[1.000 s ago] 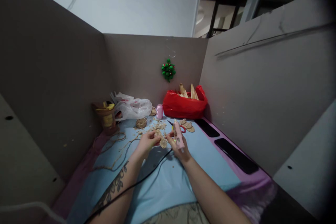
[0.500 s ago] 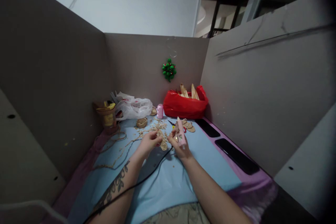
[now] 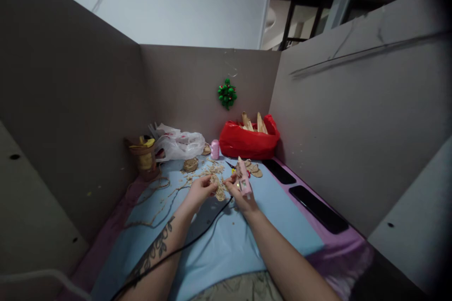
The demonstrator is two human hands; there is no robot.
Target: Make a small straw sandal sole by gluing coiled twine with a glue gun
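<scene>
My left hand (image 3: 202, 189) is closed, pinching a small braided straw piece (image 3: 220, 193) between thumb and fingers. My right hand (image 3: 239, 193) is wrapped round a pink hot glue gun (image 3: 244, 179), its pale nozzle pointing up and away from me. The right fingertips are near the edge of the straw piece; whether they touch it I cannot tell. A black cord (image 3: 208, 227) runs from the glue gun's handle across my left forearm. Behind the hands lie scissors (image 3: 248, 174), mostly hidden by the glue gun, and several flat woven pieces (image 3: 255, 169).
Straw scraps (image 3: 213, 167) and a coil of braid (image 3: 190, 164) lie on the blue cloth (image 3: 278, 225). A loose braid (image 3: 155, 218) trails left. Further back are a pot (image 3: 145, 160), white plastic bag (image 3: 183, 145), pink spool (image 3: 215, 149) and red bag (image 3: 247, 145). Two phones (image 3: 318, 209) lie right.
The glue gun has tilted slightly in my right hand. My left hand keeps its pinch on the straw piece, almost unmoved.
</scene>
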